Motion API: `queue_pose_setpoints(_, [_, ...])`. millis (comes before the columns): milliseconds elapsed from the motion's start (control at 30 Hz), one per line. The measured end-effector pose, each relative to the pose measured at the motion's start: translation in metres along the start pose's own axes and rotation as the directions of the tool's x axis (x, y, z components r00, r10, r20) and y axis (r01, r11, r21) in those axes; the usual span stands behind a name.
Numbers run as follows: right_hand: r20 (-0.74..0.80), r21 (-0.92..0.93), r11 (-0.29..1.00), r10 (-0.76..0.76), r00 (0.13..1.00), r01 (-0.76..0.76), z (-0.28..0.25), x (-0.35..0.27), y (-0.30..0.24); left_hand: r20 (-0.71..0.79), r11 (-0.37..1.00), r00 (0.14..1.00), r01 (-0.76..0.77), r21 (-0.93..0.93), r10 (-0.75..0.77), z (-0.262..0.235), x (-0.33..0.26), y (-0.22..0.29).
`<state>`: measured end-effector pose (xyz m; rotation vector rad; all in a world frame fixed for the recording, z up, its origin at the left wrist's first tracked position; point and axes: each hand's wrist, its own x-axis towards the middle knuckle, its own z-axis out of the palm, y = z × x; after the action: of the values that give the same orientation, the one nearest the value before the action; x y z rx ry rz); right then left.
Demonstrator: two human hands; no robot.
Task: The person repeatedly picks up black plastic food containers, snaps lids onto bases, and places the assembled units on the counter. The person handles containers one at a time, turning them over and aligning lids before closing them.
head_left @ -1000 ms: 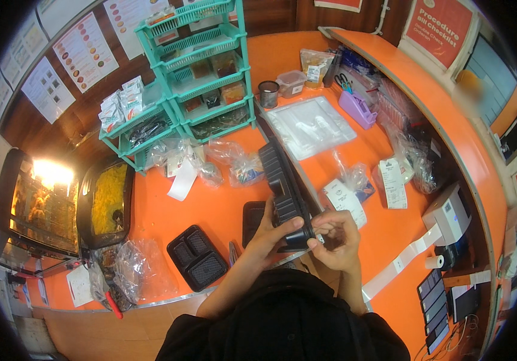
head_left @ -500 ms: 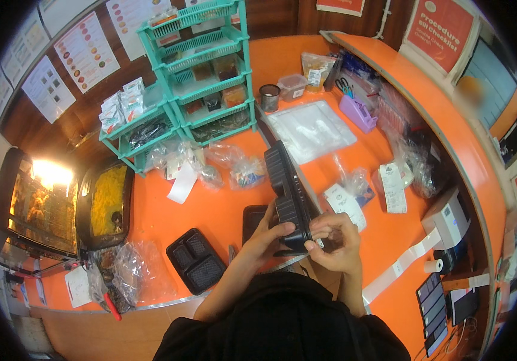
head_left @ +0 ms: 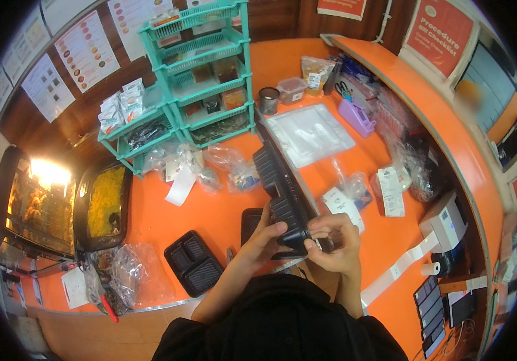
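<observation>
Both hands hold a stack of black plastic compartment trays (head_left: pixel 288 207) on edge over the front of the orange counter, its far end slanting to the left. My left hand (head_left: pixel 263 238) wraps its near left side, thumb on top. With the fingertips pinched at the near right rim, my right hand (head_left: pixel 335 242) grips the same stack. A dark tray (head_left: pixel 249 221) lies partly hidden beneath my left hand. Further left on the counter rests a black three-compartment tray (head_left: pixel 194 263), facing up.
A green tiered rack (head_left: pixel 207 90) stands at the back left. At far left are a lit warming cabinet (head_left: pixel 42 204) and a pan of yellow rice (head_left: pixel 105 201). On the right are clear plastic sheets (head_left: pixel 309 135), a purple tape dispenser (head_left: pixel 356 116) and a receipt printer (head_left: pixel 445 222).
The far end of the tray stack has swung slightly left, so it slants more. Both hands keep hold of it, and the right fingers have shifted a little at the rim.
</observation>
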<state>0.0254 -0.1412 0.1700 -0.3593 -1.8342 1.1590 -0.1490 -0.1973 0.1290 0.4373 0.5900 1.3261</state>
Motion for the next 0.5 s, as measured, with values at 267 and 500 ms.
queue_pose_setpoints(267, [-0.036,0.07,0.997,-0.025,0.999,0.028,0.009,-0.003,0.005,-0.062,0.999,0.998,0.028,0.039,-0.025,0.001,-0.004,-0.004])
queue_pose_setpoints(500, [-0.007,0.051,0.994,-0.094,0.996,0.094,0.005,-0.001,0.007,-0.046,0.999,0.999,-0.024,0.042,0.026,0.0,-0.005,-0.007])
